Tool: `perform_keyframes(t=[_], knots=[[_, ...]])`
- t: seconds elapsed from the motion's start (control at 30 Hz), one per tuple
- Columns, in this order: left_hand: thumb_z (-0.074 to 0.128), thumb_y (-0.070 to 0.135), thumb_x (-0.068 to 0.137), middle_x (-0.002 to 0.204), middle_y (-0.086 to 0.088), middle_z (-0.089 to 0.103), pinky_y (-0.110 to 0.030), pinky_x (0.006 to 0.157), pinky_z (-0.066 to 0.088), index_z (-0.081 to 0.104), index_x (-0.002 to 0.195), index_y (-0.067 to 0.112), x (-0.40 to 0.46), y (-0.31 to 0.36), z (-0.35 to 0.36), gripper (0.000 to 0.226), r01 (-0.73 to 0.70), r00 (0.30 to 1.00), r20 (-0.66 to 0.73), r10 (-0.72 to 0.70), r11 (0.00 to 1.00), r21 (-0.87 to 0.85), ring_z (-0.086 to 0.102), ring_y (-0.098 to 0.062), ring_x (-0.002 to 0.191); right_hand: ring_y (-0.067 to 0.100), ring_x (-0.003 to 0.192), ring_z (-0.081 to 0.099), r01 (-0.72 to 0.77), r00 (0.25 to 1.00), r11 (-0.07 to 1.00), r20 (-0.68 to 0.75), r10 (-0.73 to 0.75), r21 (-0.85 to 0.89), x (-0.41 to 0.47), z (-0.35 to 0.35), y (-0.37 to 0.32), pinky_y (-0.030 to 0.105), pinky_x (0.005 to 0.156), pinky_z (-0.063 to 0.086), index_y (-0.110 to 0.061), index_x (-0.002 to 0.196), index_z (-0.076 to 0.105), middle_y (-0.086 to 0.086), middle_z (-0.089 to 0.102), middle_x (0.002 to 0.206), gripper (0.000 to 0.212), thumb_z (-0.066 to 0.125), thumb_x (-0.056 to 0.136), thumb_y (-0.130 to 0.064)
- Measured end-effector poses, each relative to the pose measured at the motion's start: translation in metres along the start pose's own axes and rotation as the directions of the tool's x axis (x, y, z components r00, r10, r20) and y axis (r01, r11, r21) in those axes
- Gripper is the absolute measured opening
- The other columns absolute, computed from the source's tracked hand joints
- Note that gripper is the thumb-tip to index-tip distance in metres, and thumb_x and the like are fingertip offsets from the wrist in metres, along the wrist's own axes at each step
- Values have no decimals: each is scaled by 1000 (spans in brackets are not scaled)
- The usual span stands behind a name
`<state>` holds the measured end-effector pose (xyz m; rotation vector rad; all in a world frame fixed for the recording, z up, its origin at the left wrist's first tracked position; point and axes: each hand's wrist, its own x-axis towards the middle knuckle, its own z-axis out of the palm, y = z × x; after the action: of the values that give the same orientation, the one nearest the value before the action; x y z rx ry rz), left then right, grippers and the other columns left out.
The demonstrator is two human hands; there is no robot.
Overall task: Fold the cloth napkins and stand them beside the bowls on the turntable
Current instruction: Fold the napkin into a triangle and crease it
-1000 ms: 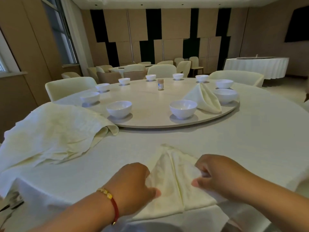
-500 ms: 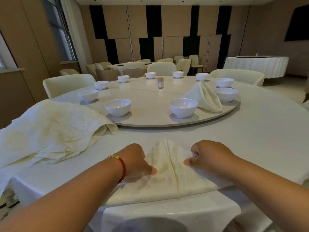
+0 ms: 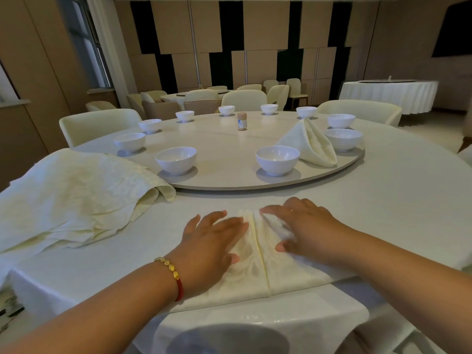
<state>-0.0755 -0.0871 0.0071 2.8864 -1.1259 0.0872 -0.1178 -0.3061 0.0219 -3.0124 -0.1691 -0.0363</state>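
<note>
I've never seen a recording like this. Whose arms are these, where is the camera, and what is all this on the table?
There is no machine here: a person wears a wide-angle camera on the head, looking forward and down, so the arms reaching in from below are their own. The left hand, with a bracelet on its wrist, and the right hand both lie flat with straight fingers, pressing a folded napkin onto the tablecloth. Nothing is gripped. Beyond the hands sits a round turntable ringed with white bowls, such as the nearest bowl. One finished napkin already stands between two bowls on the right. A pile of unfolded napkins waits on the left, and a small jar stands near the turntable's middle.
</note>
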Motion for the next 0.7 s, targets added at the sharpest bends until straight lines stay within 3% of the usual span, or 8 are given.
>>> perform_keyframes(t=[0.1,0.33,0.53,0.63,0.7], knots=[[24,35,104,157,26,5,-48,117,-12,9,150,43,2,-5,8,49,-48,986,160,45,999,18,-13,-6,145,18,136,20,96,989,993,123,-88,-64,9,4,9,36,108,23,-55,145,14,-6,23,149,60,48,96,-44],[14,44,103,156,25,12,-48,114,-19,13,149,43,10,-3,-7,46,-8,957,288,47,991,-134,-7,0,145,17,145,-2,210,932,967,329,-153,-146,20,4,21,39,117,10,-59,144,6,-12,-1,159,49,29,102,-46],[9,52,99,158,18,14,-54,112,-19,12,148,47,11,9,-12,50,-87,954,289,73,996,37,-3,-8,146,16,145,1,246,904,957,393,-169,-153,28,0,22,37,117,11,-57,145,8,-12,3,159,49,29,102,-47],[7,57,96,159,15,12,-53,112,-20,11,148,48,9,12,-9,53,-106,958,277,78,990,90,-2,-8,146,16,142,12,245,910,966,363,-199,-85,36,-6,21,36,117,15,-55,142,28,-10,17,154,43,35,101,-45],[6,59,94,159,14,11,-52,113,-19,10,149,47,9,12,-8,56,-105,958,279,71,989,108,-1,-9,146,16,133,28,255,935,966,243,-257,43,49,-8,19,38,114,25,-47,134,45,-6,35,141,35,41,99,-44]])
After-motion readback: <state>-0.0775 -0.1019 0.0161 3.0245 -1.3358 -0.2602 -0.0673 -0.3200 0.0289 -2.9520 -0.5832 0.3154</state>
